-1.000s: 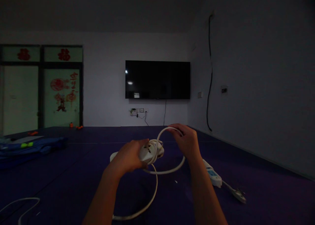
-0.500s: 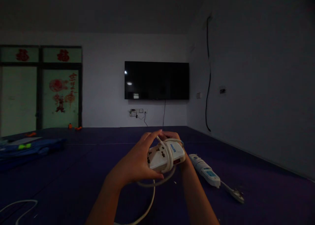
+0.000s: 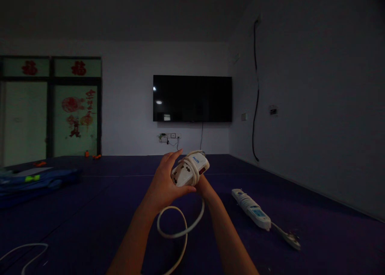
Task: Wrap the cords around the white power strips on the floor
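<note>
A white power strip is held up off the purple surface, tilted, with turns of its white cord wound round its middle. My left hand grips its left end, thumb below and fingers above. Behind the strip, my right hand is mostly hidden; its wrist comes up from the right and its fingers do not show. From the strip a loose length of cord hangs in a loop and runs down toward the bottom edge. To the right lies a second white power strip, wrapped in its own cord, plug trailing.
The purple surface reaches to the far wall, where a television hangs. Folded blue cloth lies at the left. A white cable curves at lower left. Small orange objects sit near the glass door.
Both hands have moved left and slightly up with the power strip. My right hand has slipped further behind it, and the hanging cord now forms a wider loop.
</note>
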`<control>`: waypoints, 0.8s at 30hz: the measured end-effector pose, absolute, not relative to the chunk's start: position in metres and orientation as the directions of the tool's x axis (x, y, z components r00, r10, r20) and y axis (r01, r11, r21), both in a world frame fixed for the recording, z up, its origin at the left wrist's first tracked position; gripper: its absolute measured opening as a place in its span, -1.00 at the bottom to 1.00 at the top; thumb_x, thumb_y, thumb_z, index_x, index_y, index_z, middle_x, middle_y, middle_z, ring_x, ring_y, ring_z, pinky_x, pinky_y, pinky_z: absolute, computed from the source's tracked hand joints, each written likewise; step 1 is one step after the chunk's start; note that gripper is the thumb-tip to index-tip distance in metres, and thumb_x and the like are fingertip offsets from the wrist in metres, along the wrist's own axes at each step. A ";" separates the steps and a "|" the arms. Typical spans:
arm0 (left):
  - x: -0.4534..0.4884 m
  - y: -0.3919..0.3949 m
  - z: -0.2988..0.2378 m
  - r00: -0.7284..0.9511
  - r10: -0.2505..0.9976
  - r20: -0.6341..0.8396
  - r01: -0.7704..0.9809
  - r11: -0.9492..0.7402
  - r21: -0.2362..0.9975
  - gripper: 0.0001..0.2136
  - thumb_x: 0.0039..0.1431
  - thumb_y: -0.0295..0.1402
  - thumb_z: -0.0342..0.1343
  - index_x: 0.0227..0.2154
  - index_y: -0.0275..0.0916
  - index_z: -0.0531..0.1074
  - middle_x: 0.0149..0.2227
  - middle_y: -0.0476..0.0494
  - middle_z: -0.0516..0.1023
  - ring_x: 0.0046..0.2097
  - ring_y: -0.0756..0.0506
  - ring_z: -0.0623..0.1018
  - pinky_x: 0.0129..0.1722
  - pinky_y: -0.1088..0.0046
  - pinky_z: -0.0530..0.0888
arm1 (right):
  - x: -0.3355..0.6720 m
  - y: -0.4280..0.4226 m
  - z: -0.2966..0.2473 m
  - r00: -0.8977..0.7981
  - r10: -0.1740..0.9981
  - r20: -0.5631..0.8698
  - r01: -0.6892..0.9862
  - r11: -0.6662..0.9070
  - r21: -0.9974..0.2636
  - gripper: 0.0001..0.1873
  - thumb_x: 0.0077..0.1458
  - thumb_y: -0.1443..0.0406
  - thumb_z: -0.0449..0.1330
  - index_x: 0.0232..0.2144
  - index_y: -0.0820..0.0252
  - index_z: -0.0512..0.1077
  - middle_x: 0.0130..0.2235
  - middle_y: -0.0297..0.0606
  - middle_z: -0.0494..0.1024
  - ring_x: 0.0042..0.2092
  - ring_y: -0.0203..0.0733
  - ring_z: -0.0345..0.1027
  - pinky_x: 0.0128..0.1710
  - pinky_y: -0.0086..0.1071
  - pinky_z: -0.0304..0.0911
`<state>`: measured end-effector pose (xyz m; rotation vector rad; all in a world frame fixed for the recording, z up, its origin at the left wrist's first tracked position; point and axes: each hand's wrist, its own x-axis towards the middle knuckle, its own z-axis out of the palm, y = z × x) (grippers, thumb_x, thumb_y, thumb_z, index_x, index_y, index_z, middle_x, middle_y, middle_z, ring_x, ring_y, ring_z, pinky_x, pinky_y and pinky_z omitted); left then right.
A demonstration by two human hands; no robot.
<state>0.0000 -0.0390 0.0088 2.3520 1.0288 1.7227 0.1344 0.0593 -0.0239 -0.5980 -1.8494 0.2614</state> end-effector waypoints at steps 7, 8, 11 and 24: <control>-0.013 -0.022 0.007 -0.095 0.546 0.832 0.411 -0.740 0.533 -0.33 -0.28 -0.26 0.33 0.01 -0.17 0.29 0.01 -0.25 0.37 0.00 -0.26 0.43 -0.12 0.15 0.44 | 0.137 0.038 -0.021 -0.390 0.622 0.679 0.413 0.777 -0.475 -0.76 0.02 0.36 0.04 -0.58 0.29 0.45 -0.64 -0.37 0.37 -0.57 -0.33 0.19 -0.57 -0.50 0.01; -0.016 -0.020 0.007 -0.129 0.546 0.828 0.406 -0.733 0.546 -0.33 -0.27 -0.25 0.33 0.00 -0.19 0.29 0.00 -0.26 0.38 -0.02 -0.25 0.45 -0.15 0.17 0.45 | 0.137 0.034 -0.018 -0.389 0.630 0.673 0.440 0.768 -0.465 -0.75 0.03 0.35 0.05 -0.58 0.29 0.46 -0.65 -0.37 0.36 -0.57 -0.34 0.17 -0.58 -0.50 -0.04; -0.025 -0.017 0.008 -0.208 0.522 0.827 0.447 -0.702 0.555 -0.34 -0.27 -0.25 0.32 -0.01 -0.20 0.30 -0.02 -0.25 0.40 -0.07 -0.24 0.48 -0.19 0.19 0.47 | 0.136 0.019 -0.007 -0.375 0.661 0.650 0.570 0.718 -0.400 -0.75 0.06 0.32 0.06 -0.50 0.26 0.51 -0.59 -0.33 0.43 -0.53 -0.32 0.21 -0.54 -0.48 -0.05; -0.038 -0.005 0.005 -0.344 0.423 0.838 0.598 -0.590 0.543 -0.37 -0.22 -0.12 0.28 -0.04 -0.25 0.31 -0.03 -0.27 0.39 0.00 -0.25 0.42 -0.06 0.15 0.39 | 0.120 -0.027 0.012 -0.397 0.665 0.633 0.781 0.607 -0.149 -0.79 0.06 0.37 0.07 -0.45 0.17 0.51 -0.44 -0.18 0.56 -0.41 -0.20 0.40 -0.48 -0.43 0.01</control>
